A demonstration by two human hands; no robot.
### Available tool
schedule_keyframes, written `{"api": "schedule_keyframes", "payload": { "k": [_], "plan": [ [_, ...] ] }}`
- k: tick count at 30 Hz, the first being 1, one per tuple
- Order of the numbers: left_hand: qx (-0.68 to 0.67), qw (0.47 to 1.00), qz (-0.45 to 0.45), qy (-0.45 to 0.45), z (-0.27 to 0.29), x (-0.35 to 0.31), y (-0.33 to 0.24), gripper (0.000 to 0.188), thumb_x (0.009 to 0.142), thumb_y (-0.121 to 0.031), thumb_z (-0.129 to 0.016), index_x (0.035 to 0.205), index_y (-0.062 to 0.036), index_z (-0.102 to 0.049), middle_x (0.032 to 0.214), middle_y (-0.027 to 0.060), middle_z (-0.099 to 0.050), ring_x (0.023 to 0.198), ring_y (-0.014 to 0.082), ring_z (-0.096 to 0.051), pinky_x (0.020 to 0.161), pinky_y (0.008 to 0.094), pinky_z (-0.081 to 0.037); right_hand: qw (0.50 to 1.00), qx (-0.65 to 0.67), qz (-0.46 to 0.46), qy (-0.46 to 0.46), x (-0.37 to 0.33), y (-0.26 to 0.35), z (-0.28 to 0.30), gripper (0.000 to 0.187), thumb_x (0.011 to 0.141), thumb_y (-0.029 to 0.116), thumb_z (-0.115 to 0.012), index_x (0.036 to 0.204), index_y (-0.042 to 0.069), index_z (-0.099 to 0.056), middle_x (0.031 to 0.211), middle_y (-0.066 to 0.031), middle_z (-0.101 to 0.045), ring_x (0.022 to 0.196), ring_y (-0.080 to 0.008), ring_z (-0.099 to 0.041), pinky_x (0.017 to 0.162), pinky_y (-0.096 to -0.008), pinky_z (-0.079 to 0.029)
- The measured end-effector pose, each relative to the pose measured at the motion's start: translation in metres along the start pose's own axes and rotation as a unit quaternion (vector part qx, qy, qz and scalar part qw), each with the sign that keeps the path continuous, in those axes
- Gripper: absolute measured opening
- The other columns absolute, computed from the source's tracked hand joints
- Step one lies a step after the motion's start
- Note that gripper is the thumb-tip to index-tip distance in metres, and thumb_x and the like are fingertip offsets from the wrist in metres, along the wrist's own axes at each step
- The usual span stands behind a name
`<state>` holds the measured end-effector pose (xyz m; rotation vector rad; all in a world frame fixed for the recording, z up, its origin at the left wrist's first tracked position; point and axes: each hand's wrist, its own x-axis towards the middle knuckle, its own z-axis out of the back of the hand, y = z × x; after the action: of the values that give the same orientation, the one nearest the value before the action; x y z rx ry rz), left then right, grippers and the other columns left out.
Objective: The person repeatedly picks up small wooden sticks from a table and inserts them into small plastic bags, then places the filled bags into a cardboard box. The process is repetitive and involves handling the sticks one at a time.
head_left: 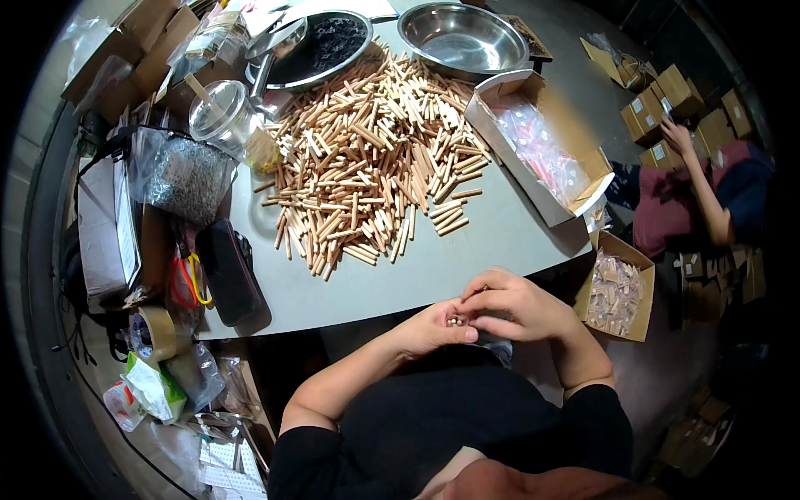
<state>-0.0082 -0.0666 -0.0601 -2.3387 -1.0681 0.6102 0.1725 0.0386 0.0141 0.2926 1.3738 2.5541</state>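
Close to my body, just off the table's near edge, my left hand [435, 330] is closed around a small bundle of wooden dowels [456, 321]. Their pale cut ends show between thumb and fingers. My right hand [517, 305] curls over the bundle from the right, its fingertips meeting the left hand. Whatever sits between the right fingers is hidden. A wide heap of short wooden dowels [367, 167] covers the middle of the grey table [333, 296], with a few loose ones along its near edge.
Two steel bowls stand at the back: one with dark contents [333, 46], one shiny [463, 40]. At right are a carton of plastic packets [533, 137] and a lower box of bagged pieces [617, 287]. A phone [227, 271], scissors [193, 279] and tape [157, 333] lie left. Another person [692, 192] works at far right.
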Motion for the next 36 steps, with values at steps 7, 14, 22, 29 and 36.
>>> {"api": "schedule_keyframes", "payload": {
  "k": [7,14,22,29,36],
  "plan": [
    [0.320,0.925,-0.175,-0.106,-0.021,-0.005,-0.029,0.045,0.091,-0.018,-0.072,0.127,-0.0018,-0.049,0.112,0.0092,-0.061,0.102,0.0153,-0.059,0.091,0.0292,-0.047,0.984,-0.063,0.064,-0.152,-0.002,0.018,0.004,0.013,0.076,0.004,-0.076,0.085,0.005,-0.067,0.103,-0.0097,-0.062,0.093,-0.0279,-0.061,0.083,-0.0369,-0.050],
    [0.578,0.704,-0.375,-0.174,-0.032,0.006,-0.051,0.012,0.082,-0.001,-0.071,0.092,-0.0007,-0.065,0.090,0.0128,-0.065,0.083,0.0286,-0.064,0.076,0.0364,-0.051,0.965,-0.054,0.008,-0.257,-0.010,0.016,0.001,0.014,0.075,0.003,-0.074,0.085,0.003,-0.065,0.083,-0.0100,-0.064,0.075,-0.0288,-0.063,0.069,-0.0363,-0.052],
    [0.593,0.723,-0.345,-0.087,-0.043,0.022,-0.064,0.006,0.081,0.001,-0.069,0.085,0.0005,-0.064,0.083,0.0114,-0.063,0.077,0.0250,-0.062,0.071,0.0330,-0.050,0.967,-0.025,0.060,-0.244,-0.025,0.009,0.005,0.011,0.076,0.003,-0.068,0.083,0.001,-0.059,0.086,-0.0135,-0.057,0.080,-0.0333,-0.057,0.074,-0.0397,-0.049],
    [0.606,0.740,-0.285,-0.062,-0.059,0.077,-0.093,0.006,0.088,-0.003,-0.067,0.086,0.0015,-0.064,0.081,0.0114,-0.065,0.074,0.0206,-0.062,0.069,0.0299,-0.049,0.932,-0.068,-0.037,-0.355,-0.077,-0.001,0.023,0.011,0.077,0.006,-0.069,0.077,0.002,-0.058,0.079,-0.0139,-0.057,0.078,-0.0336,-0.057,0.072,-0.0404,-0.048],
    [0.756,0.603,-0.254,-0.025,-0.055,0.218,-0.157,0.016,0.088,-0.013,-0.063,0.097,0.0012,-0.066,0.089,0.0197,-0.068,0.083,0.0364,-0.067,0.073,0.0401,-0.053,0.673,-0.284,-0.338,-0.594,-0.193,-0.022,0.044,0.016,0.082,0.008,-0.069,0.080,-0.001,-0.056,0.080,-0.0149,-0.056,0.077,-0.0326,-0.057,0.070,-0.0413,-0.045]
  ]
}}
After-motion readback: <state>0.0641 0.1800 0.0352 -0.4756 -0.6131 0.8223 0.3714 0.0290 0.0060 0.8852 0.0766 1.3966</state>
